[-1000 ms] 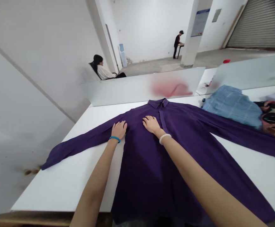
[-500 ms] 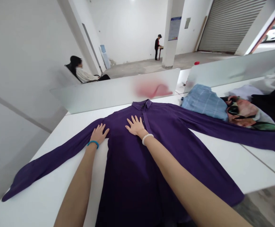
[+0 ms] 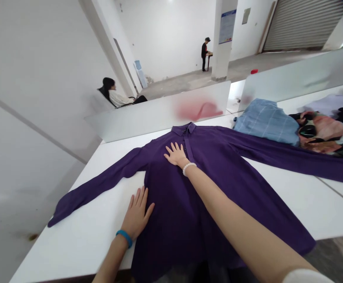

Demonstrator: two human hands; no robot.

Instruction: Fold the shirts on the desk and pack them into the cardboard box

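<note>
A purple long-sleeved shirt (image 3: 171, 196) lies spread out on the white table (image 3: 100, 220), collar at the far side and sleeves stretched to both sides. Its hem reaches the near edge. My right hand (image 3: 176, 154), with a white bead bracelet at the wrist, rests flat on the upper chest just below the collar, fingers spread. Along the shirt's left side edge lies my left hand (image 3: 137, 212), a blue band on its wrist, fingers stretched out; its thumb is over the purple cloth.
Frosted dividers (image 3: 159, 114) run along the table's far edge. A folded blue checked garment (image 3: 266, 124) and a patterned garment (image 3: 321, 131) lie at right, near the right sleeve. Beyond, one person sits in a chair (image 3: 103, 94) and another stands at a small table (image 3: 209, 56).
My left hand has moved from the shirt's left sleeve near the armpit down to its side edge. My right hand stays on the chest. The view has shifted slightly.
</note>
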